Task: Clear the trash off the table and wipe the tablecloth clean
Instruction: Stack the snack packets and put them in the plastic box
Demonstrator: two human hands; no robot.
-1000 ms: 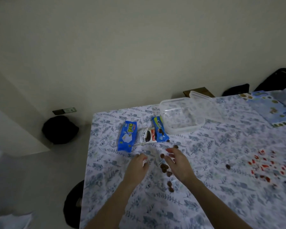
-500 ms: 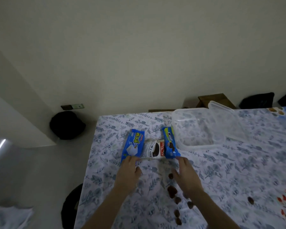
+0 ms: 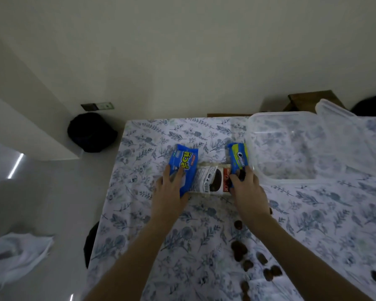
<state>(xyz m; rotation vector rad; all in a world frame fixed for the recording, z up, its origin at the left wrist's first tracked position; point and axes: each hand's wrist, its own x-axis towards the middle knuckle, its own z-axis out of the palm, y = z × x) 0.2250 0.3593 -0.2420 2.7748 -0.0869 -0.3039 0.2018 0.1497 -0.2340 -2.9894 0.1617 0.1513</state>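
Wrappers at the table's far left corner

Left hand gripped the blue wrapper; right hand gripped the Oreo wrapper; a white wrapper lay between them on the floral tablecloth; clear plastic container just right; brown crumbs scattered nearer, beside the right forearm.

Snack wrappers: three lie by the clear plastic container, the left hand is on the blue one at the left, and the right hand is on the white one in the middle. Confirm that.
Not quite. The head view shows the right hand on the blue Oreo wrapper beside the clear plastic container, not the white wrapper in the middle. The left hand is on the blue wrapper at the left, as stated.
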